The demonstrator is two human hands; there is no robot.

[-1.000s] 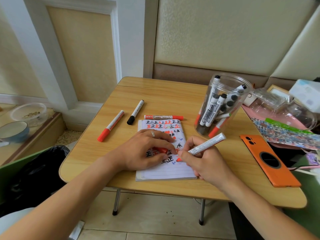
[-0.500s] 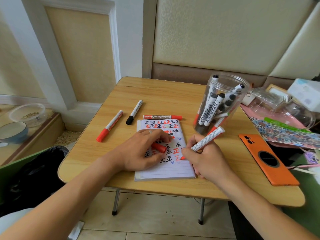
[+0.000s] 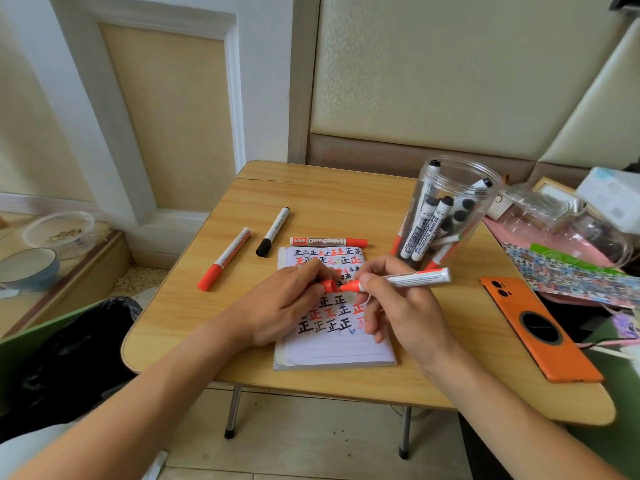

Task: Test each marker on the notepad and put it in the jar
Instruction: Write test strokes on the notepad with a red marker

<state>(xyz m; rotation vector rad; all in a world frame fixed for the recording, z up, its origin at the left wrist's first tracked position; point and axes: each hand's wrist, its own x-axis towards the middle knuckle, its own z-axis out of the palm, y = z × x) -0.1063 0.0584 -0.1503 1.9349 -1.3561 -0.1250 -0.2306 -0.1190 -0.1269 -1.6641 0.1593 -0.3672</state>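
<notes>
A lined notepad [image 3: 337, 348] lies in the middle of the wooden table [image 3: 346, 202], covered with red and black test marks. My right hand [image 3: 398, 306] grips a white marker with a red tip [image 3: 412, 278], held level above the pad. My left hand [image 3: 287, 303] pinches the red cap [image 3: 327, 285] just left of the marker's tip, almost touching it. A clear plastic jar [image 3: 453, 188] with several markers stands at the right rear. On the table lie a red-capped marker [image 3: 225, 259], a black-capped marker [image 3: 273, 232] and a red whiteboard marker [image 3: 329, 241].
An orange phone [image 3: 540, 329] lies at the right table edge. Clutter, a patterned sheet [image 3: 571, 275] and clear containers [image 3: 568, 223] crowd the far right. A black bin bag [image 3: 69, 355] sits left of the table, with bowls [image 3: 29, 268] on a low shelf.
My right hand has lifted the marker off the pad and turned it level. My left hand has brought the red cap up to the tip.
</notes>
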